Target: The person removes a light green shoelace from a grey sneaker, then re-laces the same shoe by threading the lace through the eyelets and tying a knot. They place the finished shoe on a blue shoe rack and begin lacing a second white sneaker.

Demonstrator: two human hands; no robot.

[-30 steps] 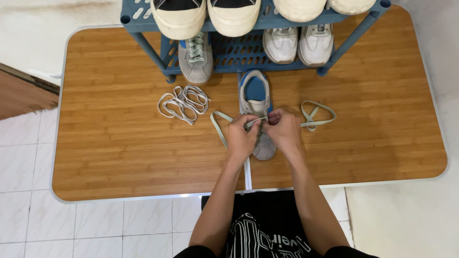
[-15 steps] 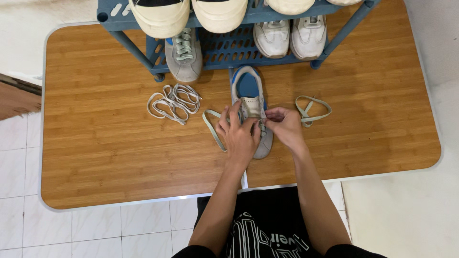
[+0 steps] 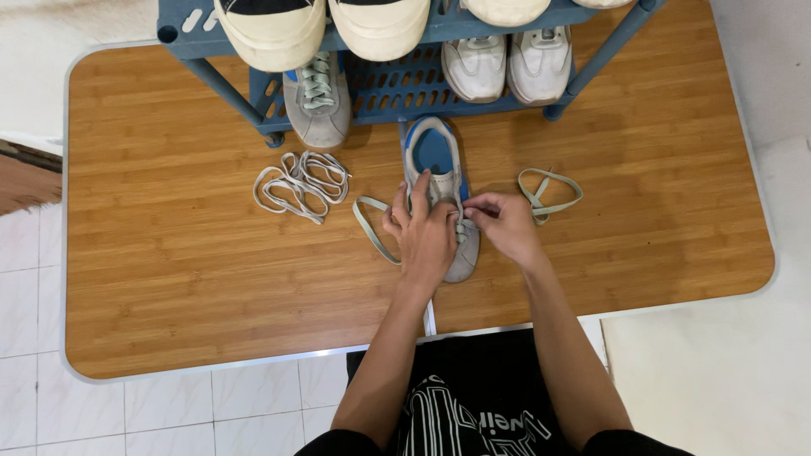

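Here the left hand [image 3: 427, 236] lies over the grey shoe [image 3: 439, 190] with its blue lining, fingers spread across the upper and pressing it down on the wooden desk [image 3: 186, 253]. Just beside it, the right hand [image 3: 507, 226] has thumb and fingertips pressed together, apparently pinching the pale green lace [image 3: 553, 192] at the eyelets, though the grip itself is hard to make out. One end of that lace loops outward past the right hand; the other trails out beyond the left hand. Farther out from the left hand sits a loose bundle of white laces [image 3: 300, 181]. Beyond both hands stands a blue shoe rack [image 3: 397, 84] holding other shoes.
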